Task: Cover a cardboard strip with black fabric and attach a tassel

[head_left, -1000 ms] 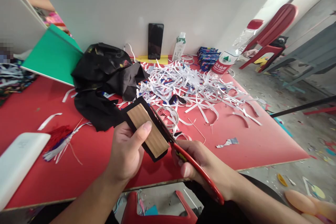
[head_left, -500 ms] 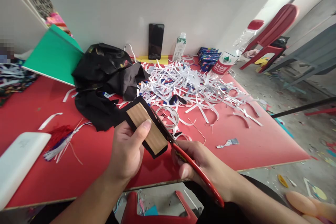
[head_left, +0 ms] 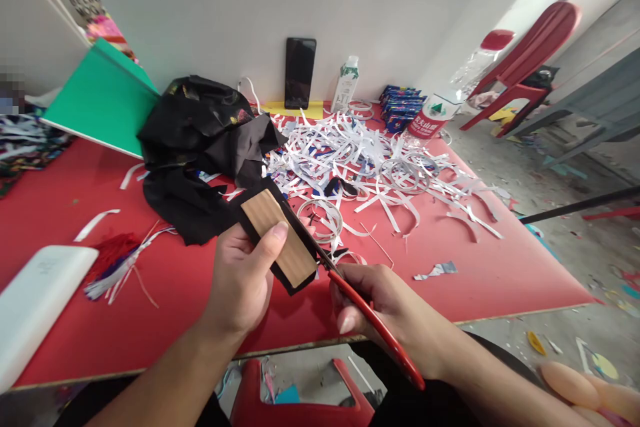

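Note:
My left hand (head_left: 245, 273) pinches a brown corrugated cardboard strip (head_left: 295, 255) laid on a piece of black fabric (head_left: 286, 280), with the thumb on top of the cardboard. A narrow black margin shows around the cardboard's edges. My right hand (head_left: 383, 307) grips red-handled scissors (head_left: 375, 327). Their blades lie along the right long side of the cardboard, at the black margin. Just behind the left hand is a heap of black cloth (head_left: 195, 133). How the fabric continues beneath the left fingers is hidden.
Shredded white strips (head_left: 340, 153) cover the middle of the red table (head_left: 475, 287). At the back stand a phone (head_left: 300, 73), a carton (head_left: 345, 85), blue packets (head_left: 401, 108) and a plastic bottle (head_left: 440, 103). A white power bank (head_left: 45, 307) and tassels (head_left: 117, 270) lie left.
The scissor blades have closed somewhat along the black edge, and the right hand's fingers have shifted slightly. The left hand keeps its hold on the cardboard and fabric. The view has tilted a little.

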A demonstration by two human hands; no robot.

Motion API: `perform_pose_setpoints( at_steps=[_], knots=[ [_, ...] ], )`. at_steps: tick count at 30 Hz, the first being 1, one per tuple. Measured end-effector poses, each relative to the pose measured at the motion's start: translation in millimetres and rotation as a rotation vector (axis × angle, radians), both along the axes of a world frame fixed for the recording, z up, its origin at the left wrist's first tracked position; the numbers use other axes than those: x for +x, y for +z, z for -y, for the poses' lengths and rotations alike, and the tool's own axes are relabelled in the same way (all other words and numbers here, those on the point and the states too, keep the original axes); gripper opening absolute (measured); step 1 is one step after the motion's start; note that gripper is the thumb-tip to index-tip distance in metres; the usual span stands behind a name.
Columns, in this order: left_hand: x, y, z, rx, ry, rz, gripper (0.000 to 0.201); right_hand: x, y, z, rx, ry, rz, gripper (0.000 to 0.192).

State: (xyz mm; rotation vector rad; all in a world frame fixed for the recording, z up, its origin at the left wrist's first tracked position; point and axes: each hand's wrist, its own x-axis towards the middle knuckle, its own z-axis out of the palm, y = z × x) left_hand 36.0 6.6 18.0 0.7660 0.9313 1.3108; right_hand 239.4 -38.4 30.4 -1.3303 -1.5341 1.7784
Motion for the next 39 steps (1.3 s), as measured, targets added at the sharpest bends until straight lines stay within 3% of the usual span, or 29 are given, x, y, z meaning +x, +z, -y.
perform_pose_setpoints(
  at_steps=[10,16,25,31,34,37,39],
  knots=[
    [3,7.0,1,0.023,-0.007,0.018,0.016,-3,-4.9,1,-0.044,-0.068,-0.089,0.056],
    [4,9.3,2,-0.003,0.026,0.023,0.02,-10,-1.2,2,-0.081,-0.122,-0.072,0.062],
    [6,7.1,4,-0.014,0.026,0.05,0.02,-6,-3.1,2,0.054,-0.012,-0.201,0.071],
    [6,4.3,2,-0.014,0.04,0.035,0.023,0,-3.5,1,0.067,-0.044,-0.189,0.076],
    [4,0.4,-2,-0.007,0.106,0.016,0.026,19,-2.2,-8,0.188,-0.265,0.014,0.076],
    [2,-4.0,-7,-0.058,0.151,0.014,0.028,45,1.0,-24,0.286,-0.537,0.532,0.063],
    [2,-6.4,-9,-0.115,0.15,0.019,0.031,59,1.5,-34,0.279,-0.592,0.814,0.057]
  ],
)
